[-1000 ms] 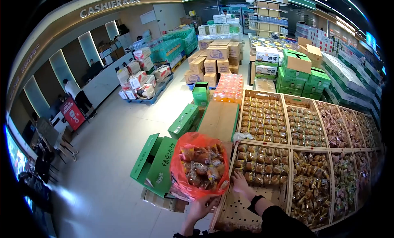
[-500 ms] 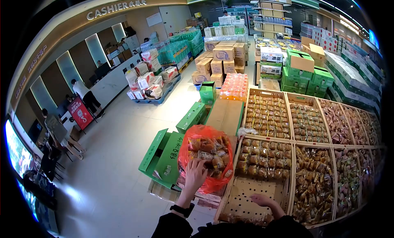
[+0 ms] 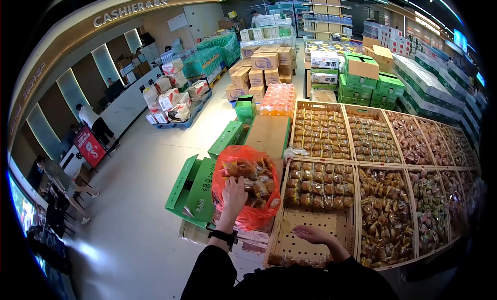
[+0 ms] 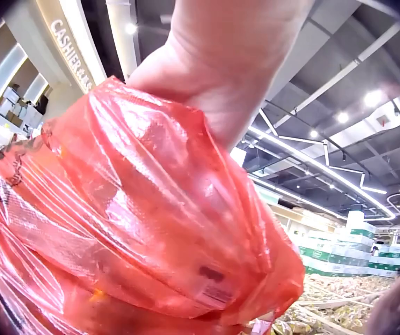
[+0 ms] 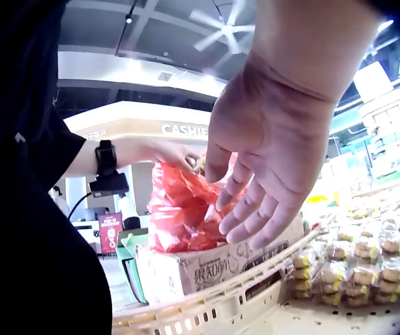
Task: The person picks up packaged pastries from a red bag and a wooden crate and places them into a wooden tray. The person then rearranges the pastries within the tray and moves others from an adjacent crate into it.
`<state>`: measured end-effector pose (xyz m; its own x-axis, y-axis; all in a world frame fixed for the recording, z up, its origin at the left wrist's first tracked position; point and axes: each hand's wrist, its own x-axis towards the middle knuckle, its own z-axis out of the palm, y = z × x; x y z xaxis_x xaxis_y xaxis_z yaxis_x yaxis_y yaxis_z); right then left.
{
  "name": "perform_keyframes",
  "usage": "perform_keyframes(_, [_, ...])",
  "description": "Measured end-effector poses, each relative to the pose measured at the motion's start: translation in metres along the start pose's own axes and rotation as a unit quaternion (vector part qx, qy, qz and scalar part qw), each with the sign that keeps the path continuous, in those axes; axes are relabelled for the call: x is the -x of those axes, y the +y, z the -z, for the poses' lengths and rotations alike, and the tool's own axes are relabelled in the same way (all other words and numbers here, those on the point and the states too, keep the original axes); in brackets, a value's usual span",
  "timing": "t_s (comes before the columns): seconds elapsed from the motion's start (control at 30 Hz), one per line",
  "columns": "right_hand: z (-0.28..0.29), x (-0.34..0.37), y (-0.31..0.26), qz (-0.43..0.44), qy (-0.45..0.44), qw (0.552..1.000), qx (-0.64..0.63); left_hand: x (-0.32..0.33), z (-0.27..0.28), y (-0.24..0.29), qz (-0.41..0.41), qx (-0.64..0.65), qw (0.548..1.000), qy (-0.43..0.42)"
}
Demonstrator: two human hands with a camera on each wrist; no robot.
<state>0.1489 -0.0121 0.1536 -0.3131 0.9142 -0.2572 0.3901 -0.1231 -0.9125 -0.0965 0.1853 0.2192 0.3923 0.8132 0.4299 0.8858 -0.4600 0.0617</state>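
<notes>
A red plastic bag (image 3: pixel 248 217), full of wrapped cakes (image 3: pixel 260 188), stands with its top spread wide. My left hand (image 3: pixel 234 196) reaches over its near side, fingers bent down among the packs; in the right wrist view this hand (image 5: pixel 179 155) pinches a small yellowish pack at the bag's top (image 5: pixel 186 202). In the left wrist view the bag (image 4: pixel 144 216) hides the fingertips. My right hand (image 3: pixel 313 235) hovers palm-up, holding nothing, above the perforated floor of a crate (image 3: pixel 310 222). Its fingers hang relaxed in the right wrist view (image 5: pixel 273 160).
Rows of wrapped cakes (image 3: pixel 321 185) fill the crate's far part. More crates of wrapped food (image 3: pixel 385 217) adjoin on the right and behind. Left of the bag are open green cartons (image 3: pixel 199 194); a flat brown carton (image 3: pixel 266 134) lies beyond. A printed carton (image 5: pixel 200 269) supports the bag.
My left hand has gone from the bag's near rim to the packs inside it. The right hand has drawn back from beside the cake rows to over the crate's bare floor.
</notes>
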Motion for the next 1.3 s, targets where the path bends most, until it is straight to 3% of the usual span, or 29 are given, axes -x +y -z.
perform_keyframes(0.07, [0.001, -0.004, -0.008, 0.011, -0.002, 1.0, -0.026, -0.005, 0.007, 0.001, 0.04, 0.011, 0.996, -0.081])
perform_keyframes(0.2, [0.003, -0.003, -0.019, 0.056, 0.003, 0.997, -0.054, 0.001, 0.008, -0.005, 0.027, 0.08, 0.995, -0.053])
perform_keyframes(0.37, [-0.001, -0.006, -0.02, 0.08, 0.06, 0.993, -0.063, 0.018, 0.026, 0.008, -0.051, 0.143, 0.983, 0.102])
perform_keyframes(0.47, [-0.001, -0.009, -0.042, 0.101, 0.113, 0.981, -0.119, 0.029, 0.045, 0.031, -0.064, 0.216, 0.97, 0.09])
perform_keyframes(0.53, [0.003, -0.012, -0.064, 0.133, 0.2, 0.961, -0.133, 0.035, 0.054, 0.048, -0.091, 0.246, 0.961, 0.087])
perform_keyframes(0.57, [0.004, -0.019, -0.067, 0.129, 0.199, 0.962, -0.134, 0.038, 0.058, 0.055, -0.117, 0.274, 0.951, 0.087])
perform_keyframes(0.63, [0.004, -0.034, -0.071, 0.109, 0.128, 0.941, -0.292, 0.044, 0.067, 0.069, -0.137, 0.301, 0.943, 0.05])
perform_keyframes(0.7, [-0.001, -0.038, -0.084, 0.12, 0.124, 0.931, -0.322, 0.046, 0.07, 0.076, -0.182, 0.318, 0.931, 0.002])
perform_keyframes(0.83, [-0.002, -0.036, -0.095, 0.152, 0.153, 0.909, -0.356, 0.049, 0.086, 0.086, -0.18, 0.366, 0.913, 0.004])
perform_keyframes(0.87, [0.002, -0.033, -0.1, 0.172, 0.164, 0.899, -0.368, 0.048, 0.085, 0.085, -0.177, 0.369, 0.912, -0.002])
perform_keyframes(0.93, [0.007, -0.029, -0.106, 0.18, 0.167, 0.886, -0.392, 0.048, 0.082, 0.085, -0.026, 0.56, 0.827, -0.045])
perform_keyframes(1.0, [0.01, -0.028, -0.107, 0.183, 0.178, 0.89, -0.378, 0.044, 0.074, 0.083, 0.047, 0.667, 0.737, -0.1])
perform_keyframes(1.07, [0.011, -0.024, -0.11, 0.196, 0.194, 0.892, -0.358, 0.044, 0.073, 0.082, 0.039, 0.665, 0.737, -0.118])
perform_keyframes(1.13, [0.013, -0.023, -0.109, 0.188, 0.186, 0.874, -0.408, 0.044, 0.074, 0.083, 0.04, 0.625, 0.767, -0.137])
perform_keyframes(1.3, [0.016, -0.026, -0.093, 0.201, 0.235, 0.893, -0.327, 0.046, 0.058, 0.088, 0.041, 0.605, 0.792, -0.067])
